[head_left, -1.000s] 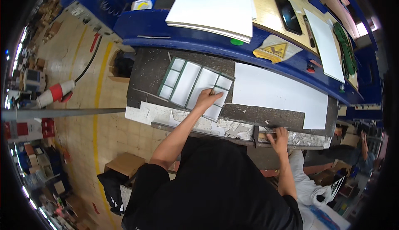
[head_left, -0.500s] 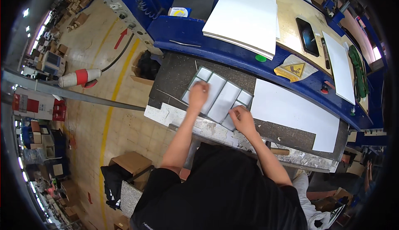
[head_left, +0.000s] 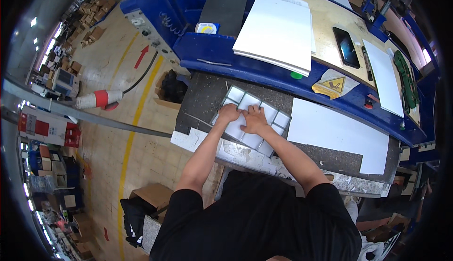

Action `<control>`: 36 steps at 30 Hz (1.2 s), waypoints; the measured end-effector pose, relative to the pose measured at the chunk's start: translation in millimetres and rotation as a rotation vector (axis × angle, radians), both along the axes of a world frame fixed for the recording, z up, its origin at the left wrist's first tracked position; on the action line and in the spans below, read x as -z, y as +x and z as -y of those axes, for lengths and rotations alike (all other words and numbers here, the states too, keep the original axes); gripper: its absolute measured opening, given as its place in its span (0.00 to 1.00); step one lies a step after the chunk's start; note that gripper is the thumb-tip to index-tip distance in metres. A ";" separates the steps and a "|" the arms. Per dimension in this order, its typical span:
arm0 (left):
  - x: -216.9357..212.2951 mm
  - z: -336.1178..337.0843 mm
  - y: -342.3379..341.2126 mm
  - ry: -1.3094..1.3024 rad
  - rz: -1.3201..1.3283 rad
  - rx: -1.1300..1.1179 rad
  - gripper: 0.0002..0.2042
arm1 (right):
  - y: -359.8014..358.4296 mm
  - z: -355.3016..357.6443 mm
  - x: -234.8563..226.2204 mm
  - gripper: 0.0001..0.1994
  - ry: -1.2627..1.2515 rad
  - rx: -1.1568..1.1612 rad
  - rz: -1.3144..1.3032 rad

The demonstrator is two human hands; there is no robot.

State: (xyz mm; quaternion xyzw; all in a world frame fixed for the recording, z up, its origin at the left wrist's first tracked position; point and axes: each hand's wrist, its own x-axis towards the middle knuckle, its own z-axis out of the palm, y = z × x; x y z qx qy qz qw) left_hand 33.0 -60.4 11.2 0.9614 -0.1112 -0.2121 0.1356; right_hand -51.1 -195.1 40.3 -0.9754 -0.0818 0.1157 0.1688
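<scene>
A flat rectangular panel (head_left: 252, 141), white with thin dark green-grey lines dividing it into several compartments, lies tilted on the dark worktop (head_left: 204, 96). On its left part rests my left hand (head_left: 229, 113), fingers bunched and bent; whatever may be under the fingertips is hidden. My right hand (head_left: 255, 118) lies palm down on the middle of the panel with its fingers spread. The two hands are close together, and cover part of the white surface and the dividing lines.
Right of the panel lies a large white sheet (head_left: 330, 131) with a notched corner. Beyond the blue machine beam (head_left: 278, 70) are a stack of white sheets (head_left: 276, 29), a phone (head_left: 346, 47) and a marker (head_left: 367, 63). A metal rail (head_left: 127, 125) extends left of the worktop.
My right hand has moved left and away from me, from the panel's near right edge to its middle, and its fingers have spread. My left hand has shifted slightly on the panel.
</scene>
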 end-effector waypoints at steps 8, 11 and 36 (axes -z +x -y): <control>-47.7 -4.6 -25.4 -0.010 0.012 0.097 0.21 | -64.0 12.2 -4.0 0.25 0.470 0.436 0.414; -73.7 -8.7 -47.5 0.013 0.096 0.077 0.20 | -85.3 -2.7 -6.7 0.21 0.702 0.645 0.116; 5.2 261.3 -129.5 -0.638 0.297 0.063 0.09 | -131.0 285.7 30.3 0.16 0.670 0.725 -0.144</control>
